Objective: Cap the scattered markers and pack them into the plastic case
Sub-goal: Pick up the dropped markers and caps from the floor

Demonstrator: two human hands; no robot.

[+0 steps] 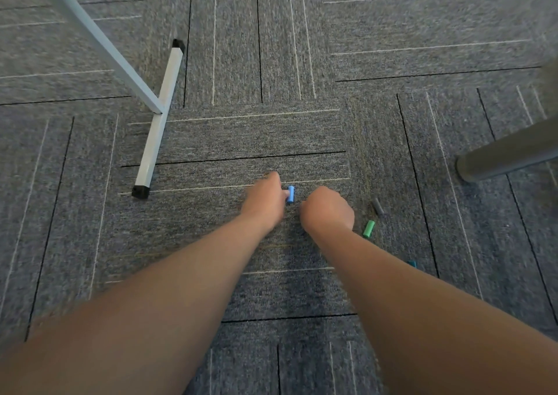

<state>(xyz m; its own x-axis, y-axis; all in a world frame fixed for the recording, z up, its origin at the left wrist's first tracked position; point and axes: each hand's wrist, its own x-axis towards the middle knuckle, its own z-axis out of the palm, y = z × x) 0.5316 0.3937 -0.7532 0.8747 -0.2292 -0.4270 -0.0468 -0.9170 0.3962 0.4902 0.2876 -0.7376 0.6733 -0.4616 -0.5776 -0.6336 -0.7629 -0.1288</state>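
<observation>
Reaching down over the grey carpet tiles [271, 128], both bare forearms stretch away from the camera, with the hands close together near the middle of the view. The left hand [262, 201] has its fingers curled, and a fingertip meets a light-blue marker cap [290, 194] that stands out just to its right; it appears to pinch the cap, though blur softens the grip. The right hand [327, 210] is clenched with its knuckles up, just beside the left hand. Its fingers face the carpet, so I cannot tell whether it holds anything.

Three more small pieces lie on the carpet to the right of the right hand. A green cap [368, 228] lies near the wrist, a dark grey cap [377, 206] lies just beyond it, and a teal piece [412, 263] shows partly from behind the right forearm.

A white table foot [157, 128] with black end caps rests on the carpet at the left, well apart from the hands. A grey leg [507, 156] comes in from the right edge.
</observation>
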